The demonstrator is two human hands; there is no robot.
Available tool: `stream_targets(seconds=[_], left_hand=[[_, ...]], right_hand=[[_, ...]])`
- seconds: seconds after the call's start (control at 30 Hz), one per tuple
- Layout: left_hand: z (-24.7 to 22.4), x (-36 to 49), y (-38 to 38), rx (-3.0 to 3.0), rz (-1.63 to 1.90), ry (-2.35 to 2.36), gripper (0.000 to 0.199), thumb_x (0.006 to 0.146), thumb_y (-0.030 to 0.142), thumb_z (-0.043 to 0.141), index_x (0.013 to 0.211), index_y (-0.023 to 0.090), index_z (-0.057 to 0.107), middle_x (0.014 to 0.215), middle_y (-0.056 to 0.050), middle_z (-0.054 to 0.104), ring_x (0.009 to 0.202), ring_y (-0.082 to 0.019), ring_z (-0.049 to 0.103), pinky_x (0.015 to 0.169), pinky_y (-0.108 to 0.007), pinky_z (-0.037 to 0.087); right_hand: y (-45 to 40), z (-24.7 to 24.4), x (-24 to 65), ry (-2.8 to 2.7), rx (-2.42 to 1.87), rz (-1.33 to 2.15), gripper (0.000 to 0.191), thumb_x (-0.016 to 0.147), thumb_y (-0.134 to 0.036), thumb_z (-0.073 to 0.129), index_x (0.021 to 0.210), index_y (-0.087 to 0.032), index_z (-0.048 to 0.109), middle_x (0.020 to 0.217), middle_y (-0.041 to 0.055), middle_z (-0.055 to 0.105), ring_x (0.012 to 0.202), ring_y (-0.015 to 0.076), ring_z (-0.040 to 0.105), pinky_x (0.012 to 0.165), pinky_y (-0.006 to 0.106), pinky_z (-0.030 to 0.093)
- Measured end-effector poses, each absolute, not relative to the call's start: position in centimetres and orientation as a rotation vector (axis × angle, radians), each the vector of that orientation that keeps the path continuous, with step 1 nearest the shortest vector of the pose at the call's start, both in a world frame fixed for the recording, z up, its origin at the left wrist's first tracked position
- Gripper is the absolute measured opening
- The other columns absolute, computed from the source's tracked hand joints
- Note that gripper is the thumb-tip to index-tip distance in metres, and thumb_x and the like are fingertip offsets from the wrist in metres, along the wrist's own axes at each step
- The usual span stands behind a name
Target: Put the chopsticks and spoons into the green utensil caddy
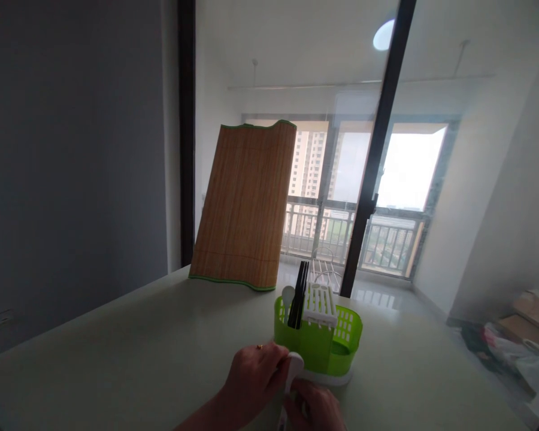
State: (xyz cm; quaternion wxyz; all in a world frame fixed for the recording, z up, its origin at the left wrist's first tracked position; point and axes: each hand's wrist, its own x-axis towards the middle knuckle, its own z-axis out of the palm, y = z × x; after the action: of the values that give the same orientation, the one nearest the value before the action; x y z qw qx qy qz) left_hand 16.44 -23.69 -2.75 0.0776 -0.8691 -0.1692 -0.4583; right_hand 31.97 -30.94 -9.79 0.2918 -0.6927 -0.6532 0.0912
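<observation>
A white spoon-like utensil (pixel 295 361) is held upright, close in front of a green plastic basket (pixel 312 347). My left hand (pixel 257 374) is closed around its upper part. Lower down, my right hand (pixel 317 405) grips the same utensil, its fingers partly hidden at the bottom edge. Black chopsticks (pixel 299 296) and a pale spoon (pixel 288 295) stand in the left part of the basket. A white slotted rack (pixel 321 304) sits at the middle of the basket, which rests on a white base (pixel 336 380).
Behind the basket, a bamboo mat (pixel 247 206) with green edging leans upright on the white table (pixel 153 341). Beyond are a dark-framed glass door (pixel 372 173) and a balcony. Cardboard boxes (pixel 536 314) and plastic bags lie on the floor at right.
</observation>
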Motion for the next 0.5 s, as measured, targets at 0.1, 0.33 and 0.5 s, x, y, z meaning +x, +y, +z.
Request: stream_targets(seconds=[0.1,0.33,0.5], left_hand=[[-1.7,15.8,-23.4,-2.558,-1.379,-0.467,0.011,0.089,0.024,0.048,0.084,0.021,0.056,0.064,0.004,0.064,0.052,-0.009,0.057,0.055,-0.021,0.038],[6.5,15.2,-19.6,-2.375,-1.59,-0.941,0.027,0.089,0.04,0.045,0.084,0.02,0.063,0.06,0.004,0.062,0.052,-0.008,0.055,0.056,-0.02,0.037],[8.8,17.7,-17.1,-2.395,-1.588,-1.032,0.037,0.09,0.046,0.04,0.085,0.018,0.063,0.065,0.001,0.064,0.057,-0.009,0.056,0.058,-0.021,0.036]], right_hand=[[-31.0,-9.7,32.2,-1.755,-1.81,0.245,0.024,0.078,-0.036,0.05,0.094,-0.03,0.067,0.074,-0.0019,0.071,0.066,0.016,0.064,0.06,0.023,0.041],[-31.0,-10.6,32.5,-1.638,-1.713,0.1,0.028,0.079,-0.045,0.049,0.096,-0.03,0.067,0.066,-0.0033,0.069,0.054,0.0145,0.059,0.058,0.025,0.044],[-30.6,-11.4,32.4,-1.587,-1.724,0.035,0.027,0.078,-0.043,0.048,0.092,-0.03,0.068,0.062,-0.0025,0.068,0.051,0.0153,0.059,0.055,0.026,0.043]])
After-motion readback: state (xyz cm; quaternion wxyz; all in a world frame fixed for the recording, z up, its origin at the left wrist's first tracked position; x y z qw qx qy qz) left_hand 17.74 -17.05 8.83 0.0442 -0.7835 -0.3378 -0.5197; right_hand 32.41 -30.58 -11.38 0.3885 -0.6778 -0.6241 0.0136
